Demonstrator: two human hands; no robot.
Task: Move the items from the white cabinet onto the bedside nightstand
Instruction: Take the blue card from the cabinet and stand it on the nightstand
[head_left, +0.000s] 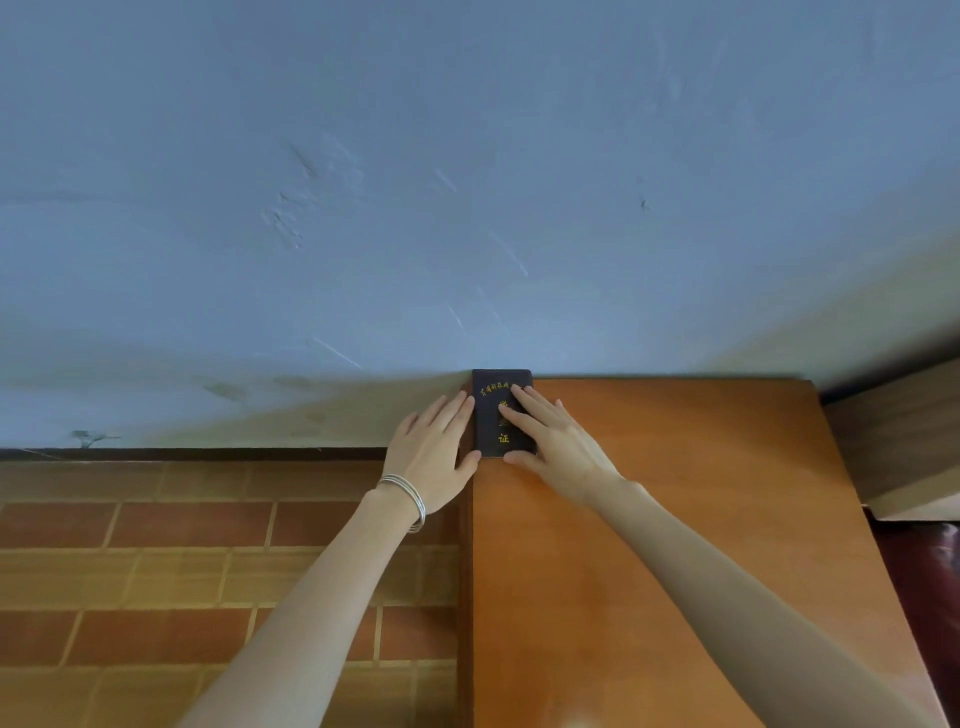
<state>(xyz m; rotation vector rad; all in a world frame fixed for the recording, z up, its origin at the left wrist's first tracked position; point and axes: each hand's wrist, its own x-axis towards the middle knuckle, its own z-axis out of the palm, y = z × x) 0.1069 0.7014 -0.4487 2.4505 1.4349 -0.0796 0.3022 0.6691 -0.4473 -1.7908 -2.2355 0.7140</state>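
A dark booklet (489, 422) with gold characters lies flat on the orange wooden nightstand (685, 519), at its far left corner against the wall. My left hand (431, 457) presses along the booklet's left edge, thumb at its near corner. My right hand (558, 441) lies on the cover, fingers spread over it and thumb at the near edge. The white cabinet is out of view.
A blue-grey wall (467, 182) rises directly behind the nightstand. Brown and tan floor tiles (208, 571) spread to the left, below the top's left edge. A wooden bed frame (904, 441) borders the right side. Silver bangles (410, 501) circle my left wrist.
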